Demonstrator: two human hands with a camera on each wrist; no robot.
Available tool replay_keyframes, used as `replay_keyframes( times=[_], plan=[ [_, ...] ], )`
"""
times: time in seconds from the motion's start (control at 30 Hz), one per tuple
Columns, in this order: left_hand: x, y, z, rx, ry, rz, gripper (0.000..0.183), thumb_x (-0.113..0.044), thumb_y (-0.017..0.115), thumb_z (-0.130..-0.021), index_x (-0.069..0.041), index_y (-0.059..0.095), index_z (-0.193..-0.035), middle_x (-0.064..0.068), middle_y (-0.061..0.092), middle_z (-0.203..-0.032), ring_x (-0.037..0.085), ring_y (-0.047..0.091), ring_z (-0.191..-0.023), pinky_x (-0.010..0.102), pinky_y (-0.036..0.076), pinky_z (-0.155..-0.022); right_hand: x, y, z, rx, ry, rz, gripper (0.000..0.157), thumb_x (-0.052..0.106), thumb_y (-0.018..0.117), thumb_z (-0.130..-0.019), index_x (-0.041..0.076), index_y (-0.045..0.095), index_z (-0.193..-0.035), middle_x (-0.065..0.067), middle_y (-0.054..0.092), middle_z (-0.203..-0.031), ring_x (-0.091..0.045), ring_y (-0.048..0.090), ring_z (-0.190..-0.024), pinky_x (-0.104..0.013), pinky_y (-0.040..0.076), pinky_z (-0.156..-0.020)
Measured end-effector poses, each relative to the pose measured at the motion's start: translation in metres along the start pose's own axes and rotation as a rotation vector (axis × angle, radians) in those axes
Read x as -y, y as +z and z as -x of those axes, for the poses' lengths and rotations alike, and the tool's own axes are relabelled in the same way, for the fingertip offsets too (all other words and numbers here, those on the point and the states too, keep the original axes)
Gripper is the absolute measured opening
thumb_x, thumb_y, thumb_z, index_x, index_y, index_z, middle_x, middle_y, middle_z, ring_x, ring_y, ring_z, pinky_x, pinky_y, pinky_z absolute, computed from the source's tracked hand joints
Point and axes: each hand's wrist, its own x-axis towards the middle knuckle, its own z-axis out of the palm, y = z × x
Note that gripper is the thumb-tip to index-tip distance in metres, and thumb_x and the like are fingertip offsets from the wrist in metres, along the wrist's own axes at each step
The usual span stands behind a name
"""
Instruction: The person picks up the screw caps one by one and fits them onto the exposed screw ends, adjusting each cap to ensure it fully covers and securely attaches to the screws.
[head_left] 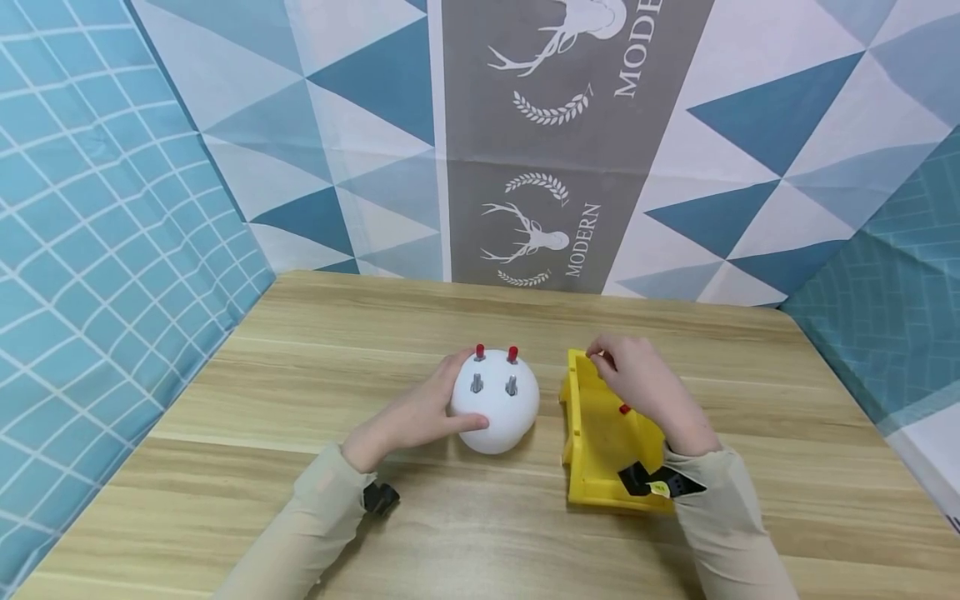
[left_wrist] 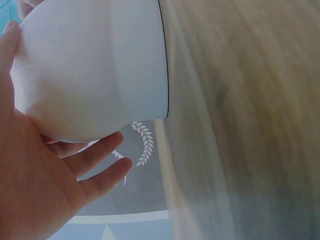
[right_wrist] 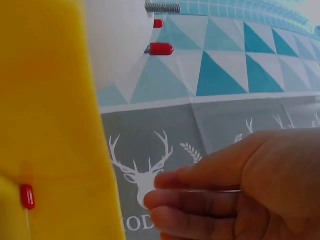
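A white rounded body (head_left: 495,412) stands on the table, with threaded metal studs (head_left: 512,385) on its upper side. The two far studs wear red caps (head_left: 513,354); the two near ones are bare. My left hand (head_left: 427,408) holds the body from its left, thumb across the near side and fingers around the back. Over the far rim of a yellow bin (head_left: 573,433) is my right hand (head_left: 641,379), its thumb and fingertips drawn together. A bit of red (head_left: 589,354) shows at those fingertips, mostly hidden. Inside the bin lies another red cap (right_wrist: 28,197).
The wooden table (head_left: 300,367) runs back to a patterned wall covering (head_left: 375,167) with triangles and deer heads. Blue tiled-print cloth (head_left: 97,208) hangs at the left. The bin stands just right of the white body, under my right forearm.
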Motion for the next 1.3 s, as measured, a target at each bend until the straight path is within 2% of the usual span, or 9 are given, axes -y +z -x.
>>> replay_keyframes(
  times=[0.17, 0.33, 0.53, 0.67, 0.83, 1.03, 1.2, 1.3],
  plan=[
    [0.001, 0.000, 0.000, 0.004, -0.014, 0.008, 0.096, -0.065, 0.062, -0.070, -0.026, 0.015, -0.144, -0.002, 0.032, -0.139, 0.017, 0.048, -0.111, 0.038, 0.041, -0.094, -0.005, 0.005, -0.001, 0.092, 0.034, 0.019, 0.022, 0.011, 0.050, -0.092, 0.000, 0.061, -0.108, -0.011, 0.062, -0.083, -0.012, 0.044, -0.041, -0.024, 0.042, -0.049],
    [0.001, 0.000, 0.001, 0.002, -0.019, 0.005, 0.096, -0.065, 0.062, -0.070, -0.026, 0.014, -0.144, -0.002, 0.030, -0.140, 0.017, 0.048, -0.111, 0.039, 0.041, -0.094, -0.008, 0.011, -0.005, 0.153, 0.052, 0.016, 0.024, 0.009, 0.049, -0.092, -0.001, 0.062, -0.110, -0.013, 0.063, -0.090, -0.013, 0.048, -0.045, -0.024, 0.043, -0.046],
    [0.000, -0.002, 0.002, 0.005, -0.022, 0.002, 0.098, -0.066, 0.061, -0.069, -0.026, 0.014, -0.145, -0.001, 0.030, -0.141, 0.018, 0.047, -0.113, 0.039, 0.040, -0.095, -0.010, 0.024, -0.010, 0.201, -0.046, 0.144, 0.020, 0.007, 0.052, -0.090, -0.001, 0.065, -0.103, -0.016, 0.066, -0.099, -0.023, 0.061, -0.080, -0.034, 0.049, -0.069],
    [0.001, -0.001, 0.001, 0.000, -0.012, 0.000, 0.097, -0.067, 0.061, -0.069, -0.027, 0.014, -0.144, -0.001, 0.031, -0.140, 0.017, 0.047, -0.112, 0.039, 0.041, -0.094, -0.009, 0.032, -0.009, 0.252, -0.038, 0.172, 0.019, 0.007, 0.052, -0.089, 0.001, 0.064, -0.103, -0.014, 0.065, -0.103, -0.028, 0.060, -0.093, -0.039, 0.048, -0.079],
    [0.001, -0.001, 0.001, 0.003, -0.012, 0.012, 0.095, -0.064, 0.063, -0.070, -0.027, 0.015, -0.144, -0.001, 0.032, -0.139, 0.017, 0.048, -0.111, 0.039, 0.041, -0.094, -0.009, 0.037, -0.010, 0.308, 0.031, 0.154, 0.021, 0.008, 0.051, -0.091, 0.002, 0.060, -0.108, -0.016, 0.062, -0.109, -0.022, 0.058, -0.089, -0.036, 0.046, -0.076],
    [0.001, 0.000, 0.001, -0.001, 0.000, 0.017, 0.095, -0.063, 0.064, -0.070, -0.026, 0.015, -0.144, 0.000, 0.032, -0.139, 0.017, 0.047, -0.113, 0.040, 0.041, -0.094, -0.012, 0.038, -0.010, 0.343, 0.052, 0.131, 0.027, 0.009, 0.049, -0.092, 0.001, 0.057, -0.117, -0.015, 0.060, -0.114, -0.019, 0.054, -0.084, -0.034, 0.042, -0.073],
    [0.000, 0.001, 0.001, 0.000, 0.002, 0.017, 0.096, -0.063, 0.064, -0.070, -0.026, 0.015, -0.144, 0.000, 0.031, -0.140, 0.017, 0.047, -0.113, 0.040, 0.041, -0.094, -0.013, 0.037, -0.010, 0.369, 0.073, 0.110, 0.028, 0.010, 0.047, -0.093, 0.002, 0.056, -0.119, -0.013, 0.061, -0.112, -0.018, 0.051, -0.079, -0.033, 0.041, -0.071],
    [0.000, 0.000, 0.001, 0.000, -0.006, 0.022, 0.096, -0.063, 0.064, -0.070, -0.026, 0.015, -0.144, 0.000, 0.031, -0.140, 0.017, 0.047, -0.113, 0.040, 0.041, -0.095, -0.014, 0.036, -0.011, 0.391, 0.058, 0.115, 0.026, 0.011, 0.047, -0.093, 0.003, 0.057, -0.116, -0.011, 0.062, -0.105, -0.019, 0.051, -0.078, -0.033, 0.041, -0.071]
  ],
)
